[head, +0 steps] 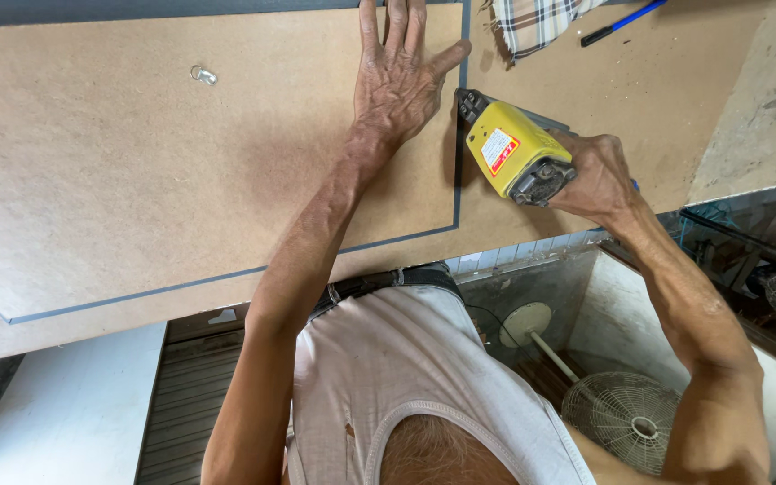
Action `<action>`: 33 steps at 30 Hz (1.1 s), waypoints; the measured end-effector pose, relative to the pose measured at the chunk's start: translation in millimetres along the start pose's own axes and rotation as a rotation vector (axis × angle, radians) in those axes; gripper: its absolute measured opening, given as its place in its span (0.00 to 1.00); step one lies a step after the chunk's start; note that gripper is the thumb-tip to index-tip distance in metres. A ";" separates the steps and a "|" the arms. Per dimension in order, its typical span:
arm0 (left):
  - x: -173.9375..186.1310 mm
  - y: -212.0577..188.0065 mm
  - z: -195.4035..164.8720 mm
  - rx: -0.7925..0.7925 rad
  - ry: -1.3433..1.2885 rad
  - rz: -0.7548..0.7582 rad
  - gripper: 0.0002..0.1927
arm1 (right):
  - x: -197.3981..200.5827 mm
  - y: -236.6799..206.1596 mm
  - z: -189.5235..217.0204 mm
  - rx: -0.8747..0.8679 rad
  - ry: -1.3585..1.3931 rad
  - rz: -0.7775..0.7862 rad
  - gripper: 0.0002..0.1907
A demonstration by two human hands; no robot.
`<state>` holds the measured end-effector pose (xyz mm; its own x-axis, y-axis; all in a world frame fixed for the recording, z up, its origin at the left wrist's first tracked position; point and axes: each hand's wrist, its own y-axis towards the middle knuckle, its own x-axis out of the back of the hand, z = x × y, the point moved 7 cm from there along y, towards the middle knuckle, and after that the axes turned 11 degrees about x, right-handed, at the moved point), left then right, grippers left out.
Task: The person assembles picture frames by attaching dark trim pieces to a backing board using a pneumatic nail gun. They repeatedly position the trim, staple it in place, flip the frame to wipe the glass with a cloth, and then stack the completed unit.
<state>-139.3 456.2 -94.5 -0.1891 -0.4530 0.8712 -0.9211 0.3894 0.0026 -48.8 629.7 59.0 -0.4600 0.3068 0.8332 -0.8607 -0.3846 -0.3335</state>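
Observation:
My left hand [399,76] lies flat, fingers spread, on the brown backing board [136,171] of a dark-framed picture frame, close to its right edge. My right hand [599,175] grips a yellow pneumatic stapler [509,148]. The stapler's dark nose touches the thin dark frame edge [458,180], just right of my left wrist. A small metal hanger [203,74] is fixed on the board at upper left.
The frame rests on a brown worktable [666,99]. A checked cloth [536,22] and a blue pen [621,22] lie at the back right. Below the table edge stand a fan [626,413] and its round base [528,323], and a pale panel [74,413].

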 end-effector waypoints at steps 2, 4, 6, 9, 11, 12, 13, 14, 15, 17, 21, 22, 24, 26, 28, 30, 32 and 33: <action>1.8 -0.1 -1.5 -0.009 -0.010 -0.002 0.20 | 2.0 2.0 3.7 0.044 0.013 -0.016 0.30; 5.5 0.6 -1.8 0.005 -0.009 -0.029 0.20 | 2.7 1.9 5.0 0.065 0.019 -0.017 0.30; 7.8 0.1 -1.8 0.007 -0.019 -0.036 0.19 | 2.4 0.4 2.2 0.046 0.014 -0.008 0.30; 7.0 -2.2 -2.1 0.001 -0.039 -0.034 0.20 | -0.7 -2.6 -6.7 -0.010 0.031 0.026 0.31; 3.0 -2.4 -2.6 0.004 -0.045 -0.031 0.20 | -2.5 -4.2 -10.7 -0.029 0.044 0.025 0.34; -1.8 -1.9 -3.0 0.006 -0.029 0.002 0.20 | -3.4 -5.5 -11.5 -0.039 0.053 0.026 0.35; -6.1 -0.2 -2.9 0.010 -0.013 0.032 0.21 | -5.8 -7.0 -12.3 -0.063 0.001 0.064 0.27; -8.8 1.8 -1.1 0.015 0.006 0.055 0.22 | -7.1 -8.7 -11.5 -0.083 -0.054 0.099 0.19; -5.2 4.1 2.1 0.007 -0.018 0.020 0.23 | -7.1 -10.9 -9.7 -0.105 -0.110 0.136 0.12; 9.9 4.4 19.0 -0.009 -0.061 -0.045 0.27 | -4.3 -19.9 -9.2 -0.309 0.396 0.033 0.14; 61.4 -15.0 114.1 0.145 0.134 -0.031 0.29 | 2.8 -19.9 19.9 -0.431 1.048 -0.098 0.25; 81.3 -25.5 143.8 0.159 0.124 -0.048 0.28 | 4.5 -13.9 28.0 -0.413 1.096 -0.114 0.24; 109.7 -50.2 182.7 0.173 0.118 -0.075 0.28 | 0.3 0.9 43.1 -0.388 1.204 -0.144 0.22; 130.1 -57.5 204.0 0.146 0.129 -0.122 0.29 | -2.8 20.8 53.0 -0.325 1.230 -0.204 0.21; 137.1 -58.6 204.1 0.091 0.188 -0.143 0.31 | -10.1 37.9 60.0 -0.312 1.263 -0.261 0.20; 139.9 -54.9 195.9 0.061 0.214 -0.144 0.33 | -15.2 51.5 63.3 -0.338 1.290 -0.327 0.19; 144.0 -52.0 189.7 0.063 0.215 -0.168 0.35 | -13.9 62.1 64.2 -0.345 1.247 -0.403 0.20; 145.1 -51.5 188.0 0.064 0.204 -0.156 0.37 | -14.8 67.2 65.0 -0.355 1.228 -0.421 0.21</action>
<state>-183.3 219.6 -60.5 0.0236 -0.3305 0.9435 -0.9545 0.2733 0.1197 -85.7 542.8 52.9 0.1159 0.9928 0.0307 -0.9076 0.1184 -0.4028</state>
